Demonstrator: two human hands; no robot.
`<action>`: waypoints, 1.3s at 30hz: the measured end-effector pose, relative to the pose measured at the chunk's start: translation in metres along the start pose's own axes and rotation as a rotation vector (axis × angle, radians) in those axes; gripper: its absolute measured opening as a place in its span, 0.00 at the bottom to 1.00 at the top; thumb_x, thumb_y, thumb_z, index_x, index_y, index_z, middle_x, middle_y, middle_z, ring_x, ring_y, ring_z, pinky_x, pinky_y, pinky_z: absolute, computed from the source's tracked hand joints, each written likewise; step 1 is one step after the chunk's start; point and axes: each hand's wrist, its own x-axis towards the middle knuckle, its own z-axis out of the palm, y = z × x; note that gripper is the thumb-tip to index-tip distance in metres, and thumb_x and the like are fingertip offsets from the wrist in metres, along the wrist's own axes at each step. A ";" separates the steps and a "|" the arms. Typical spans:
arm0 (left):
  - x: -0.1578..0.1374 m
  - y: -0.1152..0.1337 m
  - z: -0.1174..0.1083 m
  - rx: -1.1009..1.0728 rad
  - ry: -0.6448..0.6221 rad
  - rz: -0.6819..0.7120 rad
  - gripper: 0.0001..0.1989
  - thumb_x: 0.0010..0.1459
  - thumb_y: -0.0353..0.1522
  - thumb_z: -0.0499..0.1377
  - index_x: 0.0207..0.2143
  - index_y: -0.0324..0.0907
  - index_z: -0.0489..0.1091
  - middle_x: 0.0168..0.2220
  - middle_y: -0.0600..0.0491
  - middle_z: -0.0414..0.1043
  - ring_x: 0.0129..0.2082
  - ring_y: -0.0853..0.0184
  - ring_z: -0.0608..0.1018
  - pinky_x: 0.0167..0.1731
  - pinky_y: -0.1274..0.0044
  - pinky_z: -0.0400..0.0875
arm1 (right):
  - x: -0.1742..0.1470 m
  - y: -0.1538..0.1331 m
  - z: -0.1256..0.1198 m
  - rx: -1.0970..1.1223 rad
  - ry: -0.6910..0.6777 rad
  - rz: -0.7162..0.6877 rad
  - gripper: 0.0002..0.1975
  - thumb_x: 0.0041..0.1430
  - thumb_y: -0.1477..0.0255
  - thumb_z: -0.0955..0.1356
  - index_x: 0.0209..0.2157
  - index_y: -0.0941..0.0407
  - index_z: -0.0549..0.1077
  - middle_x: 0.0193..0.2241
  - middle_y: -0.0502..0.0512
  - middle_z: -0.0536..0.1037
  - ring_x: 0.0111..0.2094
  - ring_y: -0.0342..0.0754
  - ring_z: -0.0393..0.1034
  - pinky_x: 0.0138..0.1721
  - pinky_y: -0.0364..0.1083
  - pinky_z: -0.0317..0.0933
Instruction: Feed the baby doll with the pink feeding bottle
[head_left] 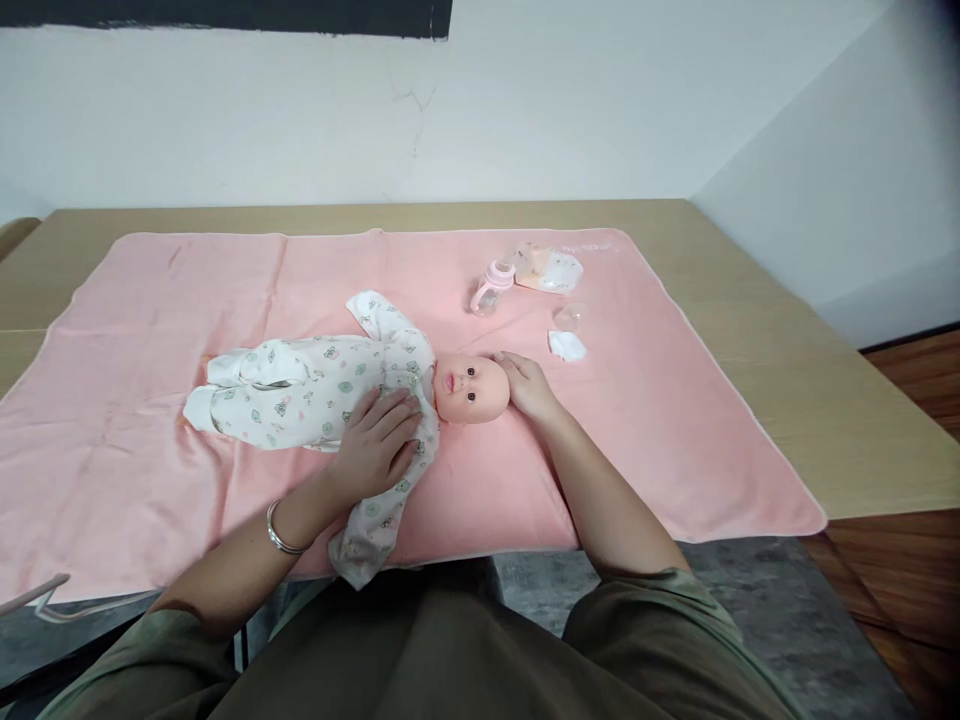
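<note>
A baby doll (330, 385) in a white printed sleepsuit lies face up on a pink blanket (660, 430), its head toward the right. My left hand (377, 440) rests flat on the doll's chest, fingers stretched out and slightly apart. Against the crown of the doll's bald head lies my right hand (529, 385), its fingers extended along the head and partly behind it. One sleeve of the sleepsuit hangs toward the front edge, below my left hand. Neither hand is wrapped around anything.
Beyond the doll's head lie a pink-topped baby bottle (493, 288), a clear plastic packet (551, 270), a transparent cup-like cap (570, 317) and a folded white cloth or tissue (567, 346). The wooden table (795, 400) meets a white wall (300, 120) at the back.
</note>
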 end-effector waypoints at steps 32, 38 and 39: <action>0.001 0.000 0.001 -0.001 -0.016 -0.011 0.16 0.66 0.30 0.56 0.55 0.41 0.74 0.56 0.45 0.80 0.63 0.54 0.76 0.70 0.55 0.58 | 0.000 0.001 0.000 0.010 0.004 -0.004 0.28 0.64 0.47 0.63 0.40 0.58 0.80 0.40 0.56 0.82 0.41 0.48 0.74 0.44 0.45 0.66; 0.001 0.001 0.002 0.012 -0.011 -0.015 0.15 0.67 0.30 0.56 0.54 0.41 0.74 0.56 0.45 0.80 0.63 0.54 0.76 0.70 0.56 0.59 | 0.000 0.002 0.000 0.006 0.003 -0.011 0.27 0.65 0.49 0.62 0.40 0.58 0.79 0.39 0.55 0.81 0.41 0.47 0.74 0.44 0.45 0.65; 0.001 0.001 0.002 0.013 -0.014 -0.017 0.15 0.67 0.30 0.56 0.54 0.42 0.74 0.56 0.46 0.80 0.63 0.54 0.76 0.70 0.56 0.59 | 0.000 0.001 0.000 0.004 0.006 -0.011 0.27 0.66 0.49 0.62 0.40 0.58 0.79 0.39 0.55 0.81 0.41 0.47 0.74 0.43 0.45 0.65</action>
